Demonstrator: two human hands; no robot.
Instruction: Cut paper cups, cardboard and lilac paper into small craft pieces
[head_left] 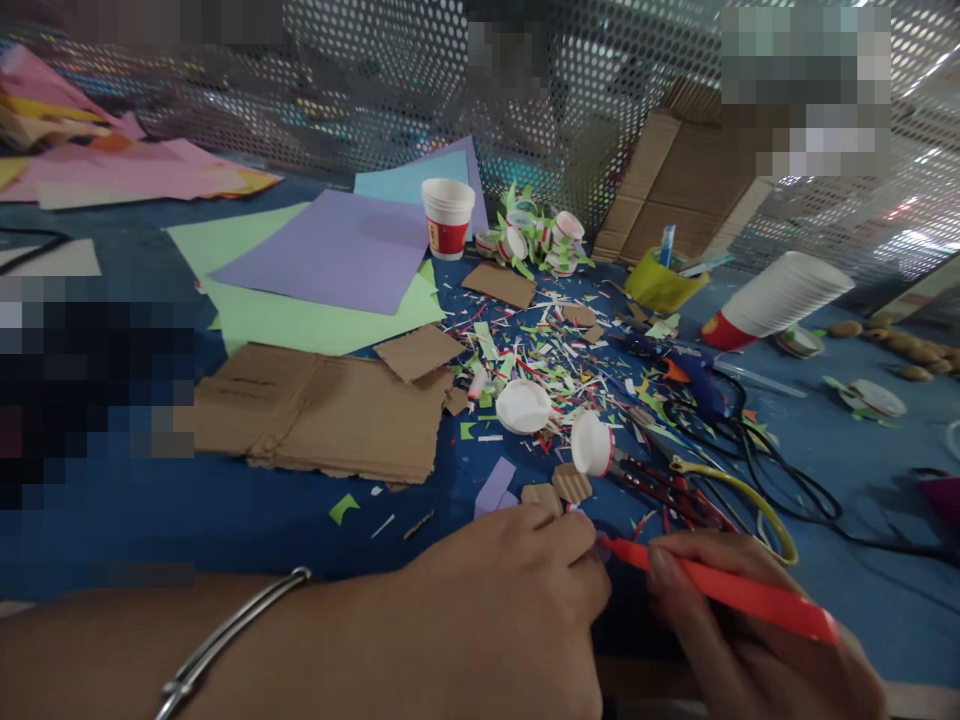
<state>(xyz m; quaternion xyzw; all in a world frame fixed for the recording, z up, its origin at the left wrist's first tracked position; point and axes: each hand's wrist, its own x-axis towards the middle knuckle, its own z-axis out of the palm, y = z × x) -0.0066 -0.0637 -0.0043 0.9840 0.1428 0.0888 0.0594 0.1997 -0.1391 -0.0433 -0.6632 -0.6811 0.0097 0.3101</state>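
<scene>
My left hand [510,590] lies curled at the near edge of the blue table [225,510], fingers pinched on something small that I cannot make out. My right hand [742,640] grips an orange-red tool [720,588], like a pen or craft knife, whose tip points at my left fingertips. Just beyond my hands lie small round cardboard pieces [571,483], two cut white cup bottoms [525,406], and scissors with yellow and red handles [697,490]. A metal bangle [232,628] rings my left wrist.
Torn cardboard [322,410] lies at left, coloured paper sheets [330,250] behind it. A paper cup [448,217], decorated cup pieces [536,240], a yellow holder [660,282], stacked cups [780,298], a blue glue gun [694,375] with black cable and paper scraps [555,360] crowd the table. Perforated metal screen behind.
</scene>
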